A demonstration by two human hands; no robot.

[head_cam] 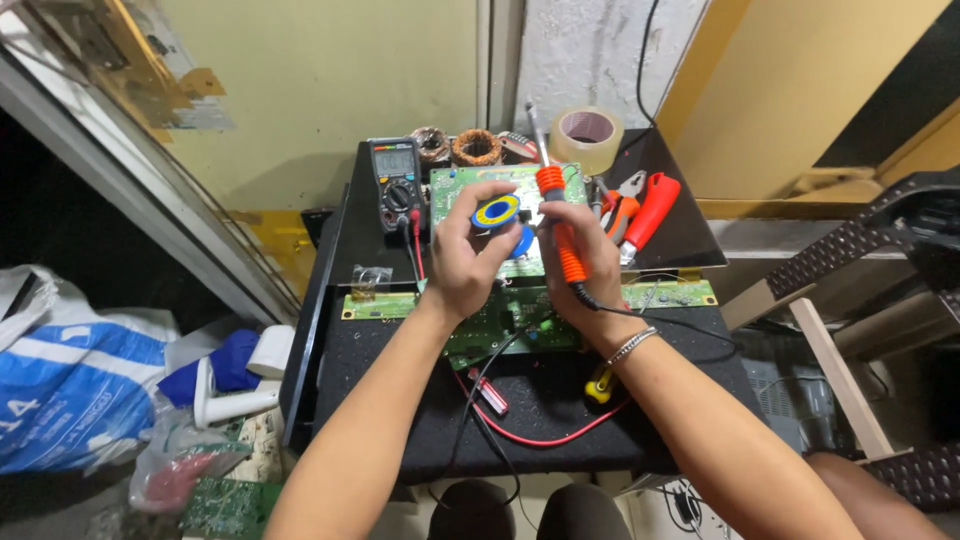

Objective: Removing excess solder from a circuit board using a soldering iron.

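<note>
Both hands are up over the green circuit board (500,315) that lies on the black table (560,420). The left hand (465,255) is closed around a small round tin with a blue and yellow lid (496,211), holding it just above the board's far edge. The right hand (580,262) grips the orange-handled soldering iron (555,215), whose metal tip points up and away — towards the roll of tape (586,137) beyond the board. To the board's far left sits a multimeter (396,182), its red lead trailing down past the board; pliers with red handles (640,210) lie to its far right. By my reading the step is getting the tip to the tin, not soldering yet. Next calls for tilting the iron round to the lid, steadily, hot tip clear of the fingers.
</note>
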